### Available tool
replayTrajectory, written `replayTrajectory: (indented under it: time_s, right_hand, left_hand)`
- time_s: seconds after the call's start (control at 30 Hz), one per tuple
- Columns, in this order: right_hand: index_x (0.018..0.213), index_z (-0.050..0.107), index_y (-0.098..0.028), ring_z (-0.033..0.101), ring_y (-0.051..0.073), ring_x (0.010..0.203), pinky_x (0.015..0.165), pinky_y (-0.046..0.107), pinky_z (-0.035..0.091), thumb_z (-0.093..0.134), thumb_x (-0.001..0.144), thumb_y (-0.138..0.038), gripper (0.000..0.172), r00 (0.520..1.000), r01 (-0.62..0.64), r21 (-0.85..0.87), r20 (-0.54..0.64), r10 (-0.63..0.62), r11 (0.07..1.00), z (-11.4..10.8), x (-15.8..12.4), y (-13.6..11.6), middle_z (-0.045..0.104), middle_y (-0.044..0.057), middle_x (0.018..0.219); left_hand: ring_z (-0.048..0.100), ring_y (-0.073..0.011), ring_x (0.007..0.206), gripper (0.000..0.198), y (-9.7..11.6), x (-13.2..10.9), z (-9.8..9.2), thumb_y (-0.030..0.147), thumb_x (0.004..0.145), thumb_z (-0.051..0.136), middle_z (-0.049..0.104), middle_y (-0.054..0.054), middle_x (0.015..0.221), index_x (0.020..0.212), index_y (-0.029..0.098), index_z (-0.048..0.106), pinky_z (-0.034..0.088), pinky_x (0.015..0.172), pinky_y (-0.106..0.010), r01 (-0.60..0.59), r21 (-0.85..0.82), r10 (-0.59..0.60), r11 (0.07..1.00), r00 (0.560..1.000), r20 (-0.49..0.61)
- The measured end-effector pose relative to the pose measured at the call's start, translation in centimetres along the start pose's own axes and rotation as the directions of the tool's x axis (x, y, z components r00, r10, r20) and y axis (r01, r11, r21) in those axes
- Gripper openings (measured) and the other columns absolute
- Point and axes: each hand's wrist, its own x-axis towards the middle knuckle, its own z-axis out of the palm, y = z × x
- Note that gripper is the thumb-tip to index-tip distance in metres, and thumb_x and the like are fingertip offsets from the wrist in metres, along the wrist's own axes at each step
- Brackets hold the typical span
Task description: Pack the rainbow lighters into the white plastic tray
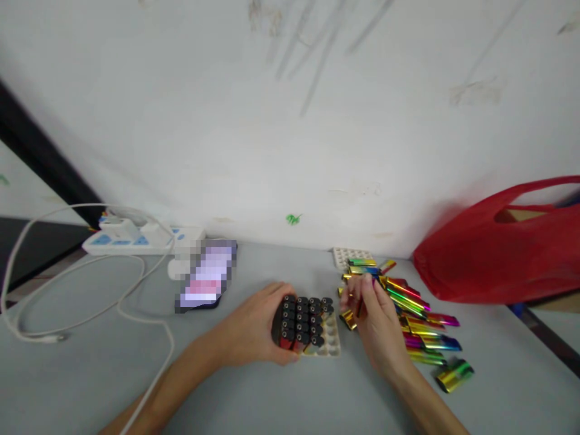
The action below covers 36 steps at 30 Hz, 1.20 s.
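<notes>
My left hand (260,326) is wrapped around the left side of a white tray (333,348) with holes. Several lighters (302,319) with black tops stand upright in rows in it, and holes along its right side show no lighter. To the right of the tray, my right hand (376,323) is closed, its fingers curled around a narrow, dark-looking lighter (360,307) that is mostly hidden. Beside and behind this hand lies a loose pile of shiny metallic lighters (421,323) in gold, green, pink and blue.
A second white tray (342,258) lies by the wall behind the pile. A red bag (493,254) stands at the right. On the left are a phone (208,275), a white power strip (109,243) and a looped white cable (131,296) that passes over my left forearm.
</notes>
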Motion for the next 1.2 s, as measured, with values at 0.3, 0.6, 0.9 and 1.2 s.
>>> replayTrajectory:
  time_s: [0.3,0.6,0.9,1.2]
  right_hand:
    - [0.098,0.067,-0.023,0.024,0.011,0.048,0.045,0.025,0.021,0.054,0.105,-0.077,0.056,0.970,-0.193,0.166,0.179,0.163,0.967,1.1,-1.2,-0.1,0.040,-0.008,0.059]
    - [0.098,0.058,-0.027,0.031,0.008,0.050,0.046,0.022,0.023,0.079,0.098,-0.061,0.040,0.982,-0.161,0.176,0.124,0.140,0.971,1.4,-1.5,-0.2,0.054,-0.008,0.073]
    - [0.062,0.041,-0.025,0.017,0.012,0.055,0.051,0.028,0.021,0.064,0.096,-0.077,0.067,0.928,-0.331,0.330,0.286,0.241,0.884,0.7,-0.9,-0.4,0.027,-0.008,0.060]
    - [0.059,0.034,-0.027,0.009,0.009,0.048,0.045,0.029,0.011,0.076,0.088,-0.062,0.062,0.895,-0.425,0.361,0.306,0.325,0.830,0.7,-1.0,-1.0,0.018,-0.012,0.053]
  left_hand:
    - [0.068,-0.0296,0.101,0.053,-0.1,0.1,0.1,0.029,0.061,0.098,0.068,-0.001,0.107,0.101,0.025,0.062,0.053,0.090,-0.037,-0.006,0.005,0.006,1.000,1.000,-0.016]
    - [0.067,-0.0308,0.108,0.052,-0.1,0.3,0.3,0.029,0.067,0.099,0.065,-0.003,0.112,0.105,0.023,0.063,0.053,0.097,-0.040,0.008,0.009,-0.008,1.000,0.998,-0.063]
    - [0.065,-0.0329,0.112,0.052,-0.2,0.1,0.4,0.028,0.067,0.098,0.065,-0.005,0.113,0.102,0.024,0.061,0.053,0.097,-0.041,0.018,0.030,-0.016,0.999,0.997,-0.073]
    - [0.067,-0.0325,0.108,0.052,-0.4,0.2,0.5,0.029,0.066,0.098,0.068,-0.004,0.111,0.104,0.023,0.063,0.053,0.093,-0.039,0.011,0.008,-0.010,1.000,0.996,-0.093]
